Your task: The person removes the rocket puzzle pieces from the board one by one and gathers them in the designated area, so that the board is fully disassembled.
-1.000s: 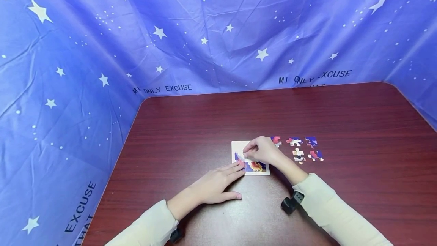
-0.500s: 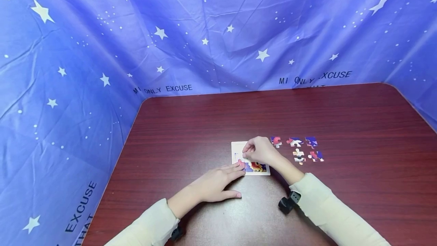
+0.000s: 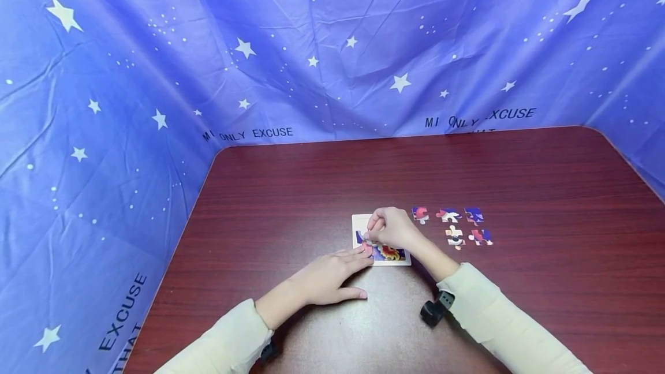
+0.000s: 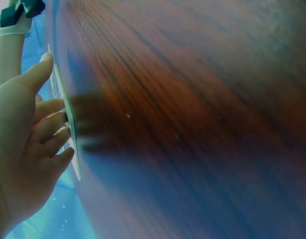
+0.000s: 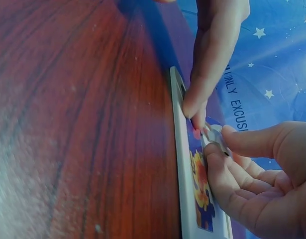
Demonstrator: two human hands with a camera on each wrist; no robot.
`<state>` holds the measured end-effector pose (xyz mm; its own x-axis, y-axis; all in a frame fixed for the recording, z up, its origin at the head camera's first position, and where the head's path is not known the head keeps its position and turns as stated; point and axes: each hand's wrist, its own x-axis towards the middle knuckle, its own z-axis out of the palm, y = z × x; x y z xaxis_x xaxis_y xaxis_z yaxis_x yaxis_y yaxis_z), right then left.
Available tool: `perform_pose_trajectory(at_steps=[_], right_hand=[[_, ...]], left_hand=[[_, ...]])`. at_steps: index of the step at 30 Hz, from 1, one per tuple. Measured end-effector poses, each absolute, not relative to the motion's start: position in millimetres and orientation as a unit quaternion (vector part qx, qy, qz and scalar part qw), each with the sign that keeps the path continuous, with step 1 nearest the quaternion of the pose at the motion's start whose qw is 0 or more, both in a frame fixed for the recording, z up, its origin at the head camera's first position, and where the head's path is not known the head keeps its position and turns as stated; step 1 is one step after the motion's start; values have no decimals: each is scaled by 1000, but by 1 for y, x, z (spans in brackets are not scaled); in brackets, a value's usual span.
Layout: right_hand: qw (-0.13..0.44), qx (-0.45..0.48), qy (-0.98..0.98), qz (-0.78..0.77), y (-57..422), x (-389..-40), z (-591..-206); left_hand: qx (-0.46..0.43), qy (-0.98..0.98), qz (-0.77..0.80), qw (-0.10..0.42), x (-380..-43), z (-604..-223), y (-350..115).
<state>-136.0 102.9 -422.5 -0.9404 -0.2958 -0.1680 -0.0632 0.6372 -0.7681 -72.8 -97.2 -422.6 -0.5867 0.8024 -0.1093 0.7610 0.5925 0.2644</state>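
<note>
A white puzzle tray [image 3: 361,221] lies on the table, its near part filled with joined pieces showing a red, yellow and purple picture [image 3: 391,254]. My left hand [image 3: 332,279] is flat with straight fingers, their tips on the tray's near left part. Above the tray my right hand [image 3: 392,228] pinches a puzzle piece [image 5: 216,138] between thumb and fingers, as the right wrist view shows. That piece is tilted, close over the joined pieces beside the left fingertips. In the left wrist view the left hand [image 4: 38,134] reaches to the edge of the tray [image 4: 72,124].
Several loose puzzle pieces lie right of the tray, among them a red and purple piece [image 3: 421,214], a white piece with a dark spot [image 3: 455,238] and a purple piece [image 3: 474,215]. A blue star-patterned curtain [image 3: 322,45] hangs behind the brown table [image 3: 291,189].
The right hand has shifted slightly left over the tray, still pinching the piece, and its wrist has moved a little left too. The left hand stays in nearly the same place.
</note>
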Motion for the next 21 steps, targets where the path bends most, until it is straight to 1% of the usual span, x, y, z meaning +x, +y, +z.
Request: perform_pose_trajectory(at_steps=[4, 7, 11, 16, 21], right_hand=[[143, -97, 889, -423, 102, -136, -424], [134, -98, 895, -413, 103, -136, -423], [131, -78, 899, -411, 105, -137, -423], [170, -25, 867, -468, 108, -138, -427], [189, -20, 837, -514, 113, -139, -427]], left_hand=[[440, 886, 93, 111, -73, -421, -96], [442, 886, 87, 113, -73, -420, -96], [456, 880, 67, 117, -75, -419, -96], [476, 869, 55, 124, -77, -419, -98], [480, 866, 49, 130, -77, -419, -102]])
